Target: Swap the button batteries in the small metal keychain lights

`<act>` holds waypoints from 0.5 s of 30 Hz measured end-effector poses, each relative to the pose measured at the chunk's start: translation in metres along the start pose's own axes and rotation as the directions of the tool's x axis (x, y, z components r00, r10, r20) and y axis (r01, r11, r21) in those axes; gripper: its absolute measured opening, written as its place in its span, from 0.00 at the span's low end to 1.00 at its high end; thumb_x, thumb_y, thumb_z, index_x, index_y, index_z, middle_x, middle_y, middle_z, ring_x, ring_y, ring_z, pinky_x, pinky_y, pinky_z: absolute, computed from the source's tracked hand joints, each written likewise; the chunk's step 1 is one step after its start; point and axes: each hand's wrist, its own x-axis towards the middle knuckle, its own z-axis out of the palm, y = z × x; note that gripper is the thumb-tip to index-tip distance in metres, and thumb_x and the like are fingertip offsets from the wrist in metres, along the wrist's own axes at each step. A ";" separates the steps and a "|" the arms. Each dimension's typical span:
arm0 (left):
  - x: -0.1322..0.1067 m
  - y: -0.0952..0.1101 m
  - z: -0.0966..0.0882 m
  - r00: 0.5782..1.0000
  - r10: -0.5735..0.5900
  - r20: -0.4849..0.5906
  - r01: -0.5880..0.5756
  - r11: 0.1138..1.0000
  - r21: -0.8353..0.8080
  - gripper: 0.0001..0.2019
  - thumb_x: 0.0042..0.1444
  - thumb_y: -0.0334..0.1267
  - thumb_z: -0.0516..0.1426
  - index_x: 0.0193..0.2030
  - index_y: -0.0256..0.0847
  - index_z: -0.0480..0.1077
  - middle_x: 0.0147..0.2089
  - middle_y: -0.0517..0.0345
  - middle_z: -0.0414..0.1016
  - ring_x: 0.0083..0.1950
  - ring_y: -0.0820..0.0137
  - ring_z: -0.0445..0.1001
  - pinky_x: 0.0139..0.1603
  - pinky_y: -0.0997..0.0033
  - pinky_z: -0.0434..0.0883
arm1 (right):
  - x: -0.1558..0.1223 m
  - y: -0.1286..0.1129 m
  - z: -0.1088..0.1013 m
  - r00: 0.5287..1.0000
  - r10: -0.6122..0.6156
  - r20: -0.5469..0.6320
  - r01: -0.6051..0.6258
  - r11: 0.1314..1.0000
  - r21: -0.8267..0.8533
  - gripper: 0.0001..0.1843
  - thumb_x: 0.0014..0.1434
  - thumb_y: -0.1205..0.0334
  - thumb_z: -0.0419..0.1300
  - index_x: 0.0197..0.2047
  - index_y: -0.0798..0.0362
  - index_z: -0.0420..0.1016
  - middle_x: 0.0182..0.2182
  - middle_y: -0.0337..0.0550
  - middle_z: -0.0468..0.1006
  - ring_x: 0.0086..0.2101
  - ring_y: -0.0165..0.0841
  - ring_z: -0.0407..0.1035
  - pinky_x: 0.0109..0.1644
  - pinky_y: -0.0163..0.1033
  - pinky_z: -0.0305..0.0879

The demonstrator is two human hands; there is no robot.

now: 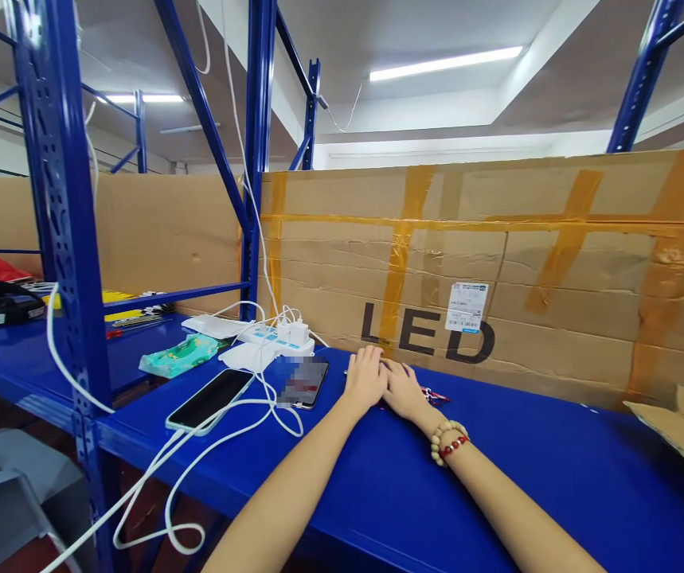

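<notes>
My left hand (366,379) and my right hand (404,390) are side by side, touching, low over the blue shelf (437,493) near its back edge. The fingers of both curl downward around something mostly hidden beneath them. A small red and white patterned item (435,395) shows just beyond my right hand; its kind cannot be made out. Beads circle my right wrist. Left of my left hand lies a phone (316,385) with a partly blurred screen. Farther left rests a second phone (210,399) in a pale case, its screen dark.
A white power strip (302,344) with chargers stands at the back, and white cables (222,414) loop over the front edge. Beside it is a green packet (180,356). Behind the shelf rises a taped cardboard box (330,278); a blue post (72,239) stands left. A cardboard flap (676,434) juts in right.
</notes>
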 end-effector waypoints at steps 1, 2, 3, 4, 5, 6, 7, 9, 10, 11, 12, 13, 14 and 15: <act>0.000 -0.004 0.003 0.999 -0.010 0.036 0.010 1.000 -0.008 0.16 0.59 0.31 0.41 0.52 0.38 0.60 0.53 0.49 0.64 0.54 0.62 0.60 0.53 0.59 0.58 | 0.002 0.004 -0.002 0.999 0.032 -0.025 -0.032 0.999 -0.014 0.17 0.60 0.58 0.53 0.51 0.54 0.65 0.50 0.47 0.67 0.45 0.37 0.65 0.48 0.49 0.64; -0.001 -0.007 0.006 0.997 -0.007 0.079 0.008 1.000 -0.017 0.16 0.59 0.32 0.42 0.52 0.39 0.60 0.54 0.50 0.64 0.54 0.62 0.60 0.54 0.59 0.58 | 0.001 0.011 -0.005 0.995 0.086 -0.041 -0.087 0.996 -0.030 0.15 0.63 0.59 0.49 0.51 0.51 0.66 0.50 0.46 0.67 0.48 0.37 0.62 0.51 0.48 0.60; -0.001 -0.010 0.010 0.992 0.004 0.125 -0.001 1.000 -0.026 0.16 0.59 0.34 0.43 0.53 0.41 0.60 0.55 0.51 0.63 0.55 0.62 0.60 0.55 0.58 0.57 | 0.000 0.018 -0.007 0.988 0.145 -0.049 -0.147 0.988 -0.045 0.14 0.63 0.60 0.47 0.49 0.50 0.68 0.49 0.47 0.68 0.49 0.38 0.61 0.52 0.48 0.58; -0.002 -0.013 0.013 0.985 0.017 0.171 -0.011 0.999 -0.034 0.16 0.60 0.37 0.44 0.53 0.42 0.61 0.57 0.52 0.62 0.57 0.62 0.59 0.56 0.57 0.56 | -0.003 0.027 -0.008 0.977 0.207 -0.051 -0.210 0.976 -0.059 0.15 0.63 0.59 0.47 0.48 0.51 0.70 0.48 0.48 0.69 0.50 0.39 0.60 0.51 0.47 0.57; -0.003 -0.014 0.015 0.976 0.032 0.216 -0.024 0.999 -0.039 0.16 0.60 0.40 0.45 0.53 0.43 0.61 0.57 0.52 0.62 0.58 0.61 0.58 0.57 0.56 0.54 | -0.007 0.035 -0.010 0.962 0.270 -0.046 -0.273 0.960 -0.070 0.15 0.62 0.58 0.47 0.46 0.53 0.72 0.46 0.50 0.70 0.49 0.41 0.60 0.49 0.46 0.58; -0.005 -0.015 0.017 0.966 0.045 0.256 -0.036 0.998 -0.043 0.16 0.59 0.43 0.46 0.52 0.43 0.62 0.58 0.53 0.62 0.58 0.60 0.57 0.58 0.55 0.53 | -0.011 0.043 -0.011 0.944 0.328 -0.041 -0.331 0.940 -0.078 0.16 0.62 0.57 0.48 0.44 0.55 0.73 0.45 0.52 0.70 0.49 0.43 0.60 0.46 0.46 0.59; -0.006 -0.015 0.018 0.956 0.054 0.289 -0.043 0.998 -0.044 0.17 0.59 0.46 0.47 0.52 0.44 0.63 0.58 0.52 0.62 0.59 0.60 0.57 0.59 0.54 0.52 | -0.014 0.049 -0.012 0.925 0.379 -0.035 -0.381 0.921 -0.084 0.18 0.61 0.55 0.48 0.42 0.56 0.74 0.44 0.54 0.71 0.48 0.44 0.61 0.44 0.45 0.60; -0.007 -0.015 0.019 0.941 0.054 0.333 -0.044 0.998 -0.039 0.20 0.58 0.51 0.46 0.53 0.44 0.63 0.58 0.52 0.62 0.60 0.59 0.56 0.60 0.53 0.50 | -0.019 0.056 -0.012 0.892 0.452 -0.021 -0.452 0.888 -0.086 0.21 0.61 0.51 0.48 0.40 0.57 0.75 0.42 0.56 0.71 0.48 0.46 0.62 0.41 0.43 0.61; -0.007 -0.014 0.018 0.938 0.045 0.343 -0.036 0.999 -0.033 0.22 0.58 0.52 0.46 0.54 0.44 0.62 0.59 0.52 0.61 0.60 0.59 0.56 0.60 0.53 0.49 | -0.020 0.057 -0.012 0.881 0.473 -0.012 -0.472 0.877 -0.084 0.22 0.61 0.50 0.47 0.40 0.57 0.75 0.42 0.56 0.71 0.47 0.47 0.63 0.40 0.43 0.61; -0.007 -0.013 0.018 0.937 0.029 0.347 -0.022 0.999 -0.025 0.24 0.58 0.54 0.45 0.56 0.44 0.61 0.60 0.51 0.60 0.60 0.58 0.55 0.60 0.52 0.49 | -0.020 0.057 -0.012 0.875 0.485 -0.001 -0.483 0.872 -0.080 0.22 0.61 0.50 0.47 0.40 0.57 0.75 0.42 0.56 0.71 0.46 0.46 0.64 0.39 0.43 0.61; -0.007 -0.013 0.017 0.938 0.007 0.346 -0.003 1.000 -0.013 0.25 0.58 0.54 0.44 0.57 0.44 0.59 0.61 0.51 0.58 0.61 0.58 0.54 0.60 0.52 0.49 | -0.020 0.055 -0.012 0.873 0.488 0.011 -0.486 0.871 -0.073 0.22 0.62 0.49 0.46 0.40 0.56 0.75 0.42 0.55 0.72 0.44 0.45 0.66 0.38 0.42 0.61; -0.007 -0.013 0.017 0.940 -0.023 0.340 0.023 1.000 0.002 0.26 0.58 0.55 0.43 0.59 0.43 0.57 0.62 0.49 0.56 0.62 0.57 0.53 0.61 0.52 0.48 | -0.019 0.053 -0.012 0.875 0.484 0.023 -0.482 0.874 -0.066 0.22 0.62 0.49 0.45 0.40 0.55 0.75 0.42 0.54 0.72 0.42 0.44 0.68 0.38 0.41 0.62; -0.007 -0.013 0.017 0.941 -0.060 0.333 0.056 0.998 0.021 0.27 0.59 0.54 0.42 0.60 0.41 0.55 0.63 0.47 0.54 0.63 0.56 0.51 0.61 0.52 0.48 | -0.018 0.050 -0.012 0.879 0.475 0.033 -0.473 0.879 -0.058 0.22 0.63 0.50 0.44 0.40 0.54 0.74 0.42 0.53 0.72 0.41 0.42 0.69 0.37 0.41 0.62; -0.007 -0.014 0.017 0.940 -0.102 0.324 0.093 0.995 0.042 0.28 0.60 0.53 0.41 0.61 0.39 0.54 0.63 0.45 0.52 0.63 0.54 0.49 0.61 0.52 0.47 | -0.017 0.046 -0.012 0.886 0.463 0.040 -0.461 0.886 -0.052 0.22 0.63 0.50 0.43 0.41 0.54 0.74 0.42 0.52 0.72 0.39 0.41 0.70 0.36 0.40 0.62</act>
